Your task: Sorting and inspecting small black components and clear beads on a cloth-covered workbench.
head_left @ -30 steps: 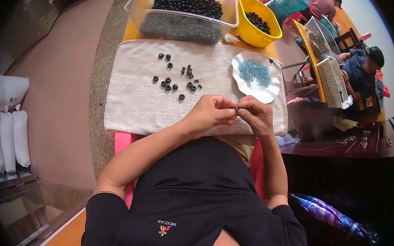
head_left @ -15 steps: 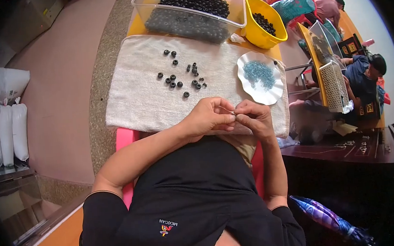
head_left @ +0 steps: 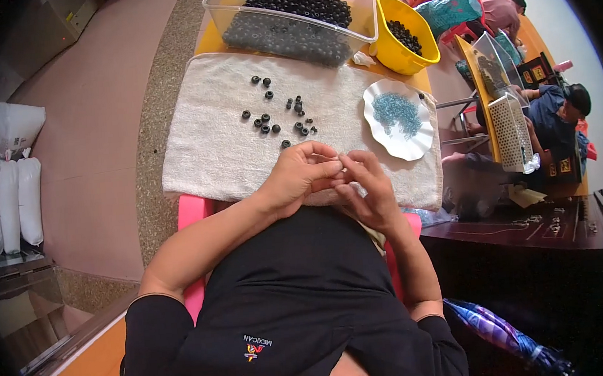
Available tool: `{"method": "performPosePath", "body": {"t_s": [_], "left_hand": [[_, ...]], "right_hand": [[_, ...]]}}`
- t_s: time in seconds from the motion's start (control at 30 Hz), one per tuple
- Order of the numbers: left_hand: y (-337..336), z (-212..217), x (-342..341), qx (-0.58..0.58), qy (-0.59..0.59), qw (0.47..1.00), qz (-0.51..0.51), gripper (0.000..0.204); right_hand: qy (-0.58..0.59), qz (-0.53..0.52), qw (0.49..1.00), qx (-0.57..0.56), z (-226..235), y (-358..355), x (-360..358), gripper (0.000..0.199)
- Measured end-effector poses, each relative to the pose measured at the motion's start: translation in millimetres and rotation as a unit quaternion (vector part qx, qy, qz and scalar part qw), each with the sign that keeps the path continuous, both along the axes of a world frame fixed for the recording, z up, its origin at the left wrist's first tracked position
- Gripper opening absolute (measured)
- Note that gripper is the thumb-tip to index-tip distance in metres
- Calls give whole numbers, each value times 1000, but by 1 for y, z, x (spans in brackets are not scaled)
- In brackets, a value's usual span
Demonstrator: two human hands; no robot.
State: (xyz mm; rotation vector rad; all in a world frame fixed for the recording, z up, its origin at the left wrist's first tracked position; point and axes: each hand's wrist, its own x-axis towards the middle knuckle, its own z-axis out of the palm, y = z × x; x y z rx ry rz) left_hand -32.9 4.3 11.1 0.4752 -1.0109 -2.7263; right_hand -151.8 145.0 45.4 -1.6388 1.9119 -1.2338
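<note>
My left hand (head_left: 299, 176) is in a pinch near the front edge of the white towel (head_left: 203, 132). Close against its fingertips are the bent fingers of my right hand (head_left: 370, 189). Whatever the two hands hold is too small to make out. Just beyond my left hand, several loose black beads (head_left: 266, 129) lie scattered over the towel. To the right of them stands a white wavy-rimmed dish (head_left: 414, 147) with small blue-grey pieces (head_left: 394, 111) in it, too fine to name.
At the towel's far side are a clear plastic bin (head_left: 363, 26) full of black beads and a yellow tub (head_left: 404, 58) holding more. Far right, another person (head_left: 552, 118) sits at a table with a white perforated basket (head_left: 511, 131). White sacks (head_left: 10, 201) stand left; a folded umbrella (head_left: 504, 331) lies lower right.
Both hands have shifted slightly left and the fingertips away from me. My right hand's fingers have spread a little from their tight pinch. The beads and dish have not moved.
</note>
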Motion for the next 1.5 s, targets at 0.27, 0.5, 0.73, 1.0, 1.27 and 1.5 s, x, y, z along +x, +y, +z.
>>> {"method": "performPosePath", "body": {"t_s": [0.27,0.5,0.73,1.0,1.27,1.5], "left_hand": [[-7,-7,25,-2,-31,998,50,15],[-8,-9,26,-3,-20,998,55,14],[-8,-9,27,-12,-31,998,49,15],[-7,-8,28,-19,-28,998,50,15],[-8,-9,26,-40,-29,998,35,27],[-9,-9,26,-40,-21,999,22,28]], "right_hand": [[43,26,997,-58,-4,-44,-31,18],[228,-20,973,33,-9,-90,-38,13],[285,19,952,111,-15,-99,-42,16],[13,36,999,5,-8,-71,-40,15],[-294,81,952,0,-16,-55,-35,8],[-305,95,947,-5,-21,-51,-31,9]]}}
